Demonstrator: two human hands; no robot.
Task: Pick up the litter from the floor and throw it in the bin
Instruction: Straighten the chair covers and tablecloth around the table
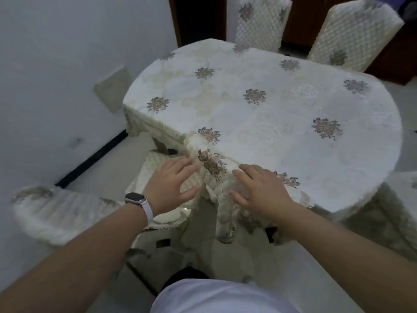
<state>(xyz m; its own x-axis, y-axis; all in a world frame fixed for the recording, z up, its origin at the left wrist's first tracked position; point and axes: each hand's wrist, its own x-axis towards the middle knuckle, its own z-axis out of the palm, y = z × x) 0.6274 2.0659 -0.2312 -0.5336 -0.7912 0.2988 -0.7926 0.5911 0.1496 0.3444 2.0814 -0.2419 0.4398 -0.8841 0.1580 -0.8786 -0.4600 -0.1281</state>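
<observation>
No litter and no bin show in the head view. My left hand (172, 185), with a white watch on the wrist, is spread with straight fingers over the near edge of the table, touching the bunched part of the cream floral tablecloth (259, 102). My right hand (259, 188) lies flat with straight fingers on the cloth's hanging edge, just right of the bunched fold (209, 163). Neither hand holds anything.
An oval table fills the middle under the cloth. Covered chairs stand around it: one at the near left (56, 213), one tucked under the near edge (167, 168), two at the back (259, 21), one at the right (397, 199). A white wall runs along the left.
</observation>
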